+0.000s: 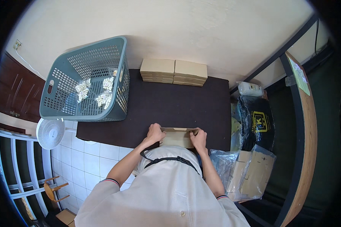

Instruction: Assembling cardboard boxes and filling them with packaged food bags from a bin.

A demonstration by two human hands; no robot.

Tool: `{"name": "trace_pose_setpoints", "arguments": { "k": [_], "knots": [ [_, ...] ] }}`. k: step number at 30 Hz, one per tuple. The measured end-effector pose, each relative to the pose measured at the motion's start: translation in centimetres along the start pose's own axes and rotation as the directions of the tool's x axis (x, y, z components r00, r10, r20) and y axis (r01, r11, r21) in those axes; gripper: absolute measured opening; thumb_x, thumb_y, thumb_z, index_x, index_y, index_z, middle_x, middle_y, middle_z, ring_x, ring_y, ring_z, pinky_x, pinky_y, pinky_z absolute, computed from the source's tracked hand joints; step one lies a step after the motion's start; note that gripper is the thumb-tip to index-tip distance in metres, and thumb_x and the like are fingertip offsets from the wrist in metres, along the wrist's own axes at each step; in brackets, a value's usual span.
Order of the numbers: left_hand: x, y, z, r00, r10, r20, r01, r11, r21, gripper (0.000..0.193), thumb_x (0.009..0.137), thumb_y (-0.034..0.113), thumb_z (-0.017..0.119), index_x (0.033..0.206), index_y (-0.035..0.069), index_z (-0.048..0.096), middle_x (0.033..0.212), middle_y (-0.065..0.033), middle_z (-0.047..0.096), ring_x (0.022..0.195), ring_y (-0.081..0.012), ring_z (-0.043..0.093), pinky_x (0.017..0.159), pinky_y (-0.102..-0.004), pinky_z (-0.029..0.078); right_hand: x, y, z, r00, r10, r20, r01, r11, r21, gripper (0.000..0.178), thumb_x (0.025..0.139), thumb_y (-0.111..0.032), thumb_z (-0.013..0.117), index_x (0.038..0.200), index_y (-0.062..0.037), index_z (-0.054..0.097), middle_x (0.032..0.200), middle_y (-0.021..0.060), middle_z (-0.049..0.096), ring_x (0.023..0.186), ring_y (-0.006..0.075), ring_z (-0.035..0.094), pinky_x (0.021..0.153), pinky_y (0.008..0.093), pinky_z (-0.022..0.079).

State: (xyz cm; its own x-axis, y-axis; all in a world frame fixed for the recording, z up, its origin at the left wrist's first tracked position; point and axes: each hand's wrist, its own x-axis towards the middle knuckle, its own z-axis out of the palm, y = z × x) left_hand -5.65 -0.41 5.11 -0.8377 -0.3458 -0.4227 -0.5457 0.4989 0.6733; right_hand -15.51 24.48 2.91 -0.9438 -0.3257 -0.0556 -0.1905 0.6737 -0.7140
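An open cardboard box, small and shallow, is at the near edge of the dark table, close against my body. My left hand grips its left end with the fingers curled over the side wall. On the opposite end, my right hand is closed round the right wall, thumb toward the inside. The raised far wall of the box shows between my hands, and its pale inside looks bare. My shirt hides the near side.
Stacked flat brown boxes stand at the table's far edge. A grey-green plastic basket with several bags of small whitish pieces occupies the left. Plastic-wrapped cardboard and a black bag lie beyond the right edge; a white fan stands left.
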Motion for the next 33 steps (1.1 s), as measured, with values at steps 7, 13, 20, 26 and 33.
{"name": "trace_pose_setpoints", "arguments": {
  "k": [7, 13, 20, 26, 33],
  "knots": [
    [-1.1, -1.2, 1.5, 0.997, 0.067, 0.033, -0.063, 0.99, -0.126, 0.049, 0.087, 0.014, 0.076, 0.126, -0.015, 0.069, 0.089, -0.0297, 0.077, 0.088, -0.0361, 0.08, 0.092, -0.0407, 0.061, -1.9, 1.0, 0.6, 0.997, 0.063, 0.036, -0.07, 0.977, 0.203, 0.041, 0.087, -0.003, 0.069, 0.126, 0.0085, 0.069, 0.089, 0.021, 0.079, 0.078, 0.0276, 0.08, 0.075, 0.0369, 0.063],
    [-2.1, -3.5, -0.8, 0.899, 0.217, 0.381, -0.063, 0.924, -0.378, 0.098, 0.089, 0.023, 0.085, 0.158, -0.016, 0.028, 0.141, -0.0336, 0.061, 0.118, -0.0307, 0.072, 0.1, -0.0388, 0.058, -2.5, 3.1, -0.7, 0.939, 0.093, 0.332, -0.284, 0.756, 0.59, 0.057, 0.091, -0.007, 0.06, 0.145, 0.0108, 0.053, 0.132, 0.0295, 0.068, 0.102, 0.0333, 0.076, 0.087, 0.043, 0.064],
    [-1.2, -3.8, 0.3, 0.868, 0.081, 0.49, 0.293, 0.713, -0.637, 0.11, 0.097, 0.033, 0.082, 0.162, -0.016, 0.008, 0.161, -0.032, 0.04, 0.114, -0.0313, 0.072, 0.092, -0.037, 0.064, -1.0, 0.6, -2.9, 0.721, 0.231, 0.653, -0.689, 0.337, 0.642, 0.064, 0.111, -0.042, 0.036, 0.144, 0.0098, 0.051, 0.135, 0.0318, 0.064, 0.108, 0.0406, 0.074, 0.089, 0.0479, 0.066],
    [-1.4, -3.5, -0.1, 0.844, 0.044, 0.534, 0.388, 0.638, -0.665, 0.105, 0.097, 0.03, 0.082, 0.165, -0.01, 0.014, 0.154, -0.0259, 0.053, 0.113, -0.0268, 0.072, 0.089, -0.0357, 0.062, -1.2, 0.8, -1.8, 0.77, 0.354, 0.53, -0.637, 0.453, 0.623, 0.045, 0.112, -0.029, 0.053, 0.134, 0.01, 0.06, 0.114, 0.026, 0.071, 0.085, 0.0352, 0.079, 0.073, 0.0416, 0.07],
    [-3.0, -1.7, 0.3, 0.962, -0.017, 0.272, 0.071, 0.979, -0.192, 0.099, 0.083, 0.038, 0.09, 0.156, -0.008, 0.043, 0.117, -0.0232, 0.077, 0.101, -0.024, 0.077, 0.088, -0.037, 0.06, -2.3, 1.6, -1.5, 0.877, 0.354, 0.324, -0.471, 0.764, 0.441, 0.032, 0.107, -0.019, 0.062, 0.13, 0.0037, 0.067, 0.095, 0.021, 0.076, 0.064, 0.0307, 0.077, 0.054, 0.0378, 0.067]
  ]
}}
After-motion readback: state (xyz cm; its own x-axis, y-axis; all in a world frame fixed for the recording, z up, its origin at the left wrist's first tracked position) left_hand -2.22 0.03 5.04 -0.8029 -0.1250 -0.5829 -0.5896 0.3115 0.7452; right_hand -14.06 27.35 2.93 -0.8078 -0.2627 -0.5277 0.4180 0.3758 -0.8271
